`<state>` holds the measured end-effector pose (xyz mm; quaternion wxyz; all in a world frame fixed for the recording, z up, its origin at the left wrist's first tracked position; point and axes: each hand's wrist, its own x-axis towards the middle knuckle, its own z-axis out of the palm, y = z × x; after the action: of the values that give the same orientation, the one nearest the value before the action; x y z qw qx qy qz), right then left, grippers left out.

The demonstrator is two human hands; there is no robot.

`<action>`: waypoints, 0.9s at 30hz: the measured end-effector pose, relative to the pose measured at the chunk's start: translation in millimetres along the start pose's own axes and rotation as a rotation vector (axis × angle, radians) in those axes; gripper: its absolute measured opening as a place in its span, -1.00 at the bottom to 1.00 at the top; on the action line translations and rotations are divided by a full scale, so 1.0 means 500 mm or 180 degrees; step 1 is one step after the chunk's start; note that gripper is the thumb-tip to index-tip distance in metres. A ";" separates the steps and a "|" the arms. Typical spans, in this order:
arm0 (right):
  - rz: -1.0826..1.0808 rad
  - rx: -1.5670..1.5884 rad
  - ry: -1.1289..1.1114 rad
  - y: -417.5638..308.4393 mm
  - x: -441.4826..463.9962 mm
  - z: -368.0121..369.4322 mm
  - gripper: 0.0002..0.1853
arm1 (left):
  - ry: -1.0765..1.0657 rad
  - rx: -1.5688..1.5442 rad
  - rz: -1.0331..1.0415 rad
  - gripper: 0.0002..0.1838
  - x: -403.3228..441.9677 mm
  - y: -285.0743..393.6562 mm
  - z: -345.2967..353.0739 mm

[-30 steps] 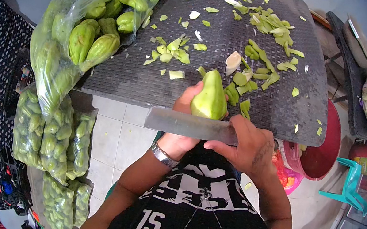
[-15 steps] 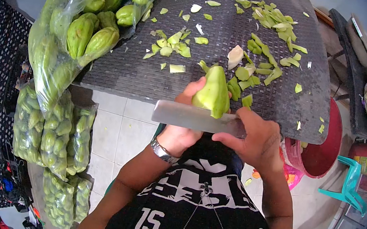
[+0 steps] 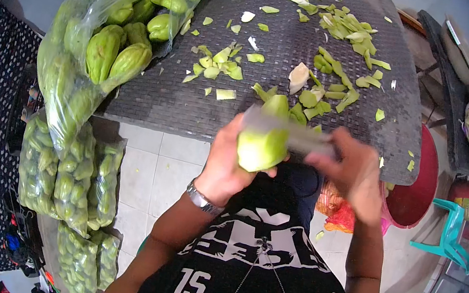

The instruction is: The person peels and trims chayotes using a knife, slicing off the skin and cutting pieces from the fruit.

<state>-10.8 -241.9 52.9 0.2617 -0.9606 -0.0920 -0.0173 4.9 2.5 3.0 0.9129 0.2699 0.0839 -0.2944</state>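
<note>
My left hand (image 3: 224, 160), with a metal watch on the wrist, is wrapped round a partly peeled green chayote (image 3: 261, 150) just off the table's near edge. My right hand (image 3: 352, 167) is closed on the end of a wide-bladed knife (image 3: 302, 137). Motion smears the blade, which lies across the upper part of the chayote. Beyond the chayote, green peelings (image 3: 320, 102) and a pale piece (image 3: 298, 78) lie on the dark woven table (image 3: 162, 105).
A large clear bag of chayotes (image 3: 68, 79) covers the table's left side. More filled bags (image 3: 40, 169) stand below it. At the right are a red tub (image 3: 415, 198), a teal stool (image 3: 448, 236) and a dark side table (image 3: 446, 111).
The knife has moved up from below the chayote to across its upper part. The chayote has tilted and come nearer to me, and my right hand has shifted right.
</note>
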 end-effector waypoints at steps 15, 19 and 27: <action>-0.0321 0.0333 -0.0067 -0.052 -0.021 0.043 -0.35 | 0.0530 0.0325 0.0404 -0.38 0.032 -0.011 0.006; -0.0520 0.0091 -0.0246 -0.065 -0.016 0.039 -0.32 | 0.0485 0.0212 0.0340 -0.39 0.030 -0.019 0.004; -0.0722 -0.0087 -0.0018 -0.033 -0.007 0.039 -0.35 | 0.0231 0.0423 0.0053 -0.37 0.011 -0.004 0.012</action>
<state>-17.7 -218.9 44.0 0.2447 -0.9475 -0.2006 -0.0454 8.1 -4.6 5.5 0.8917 0.3411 0.0950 -0.2818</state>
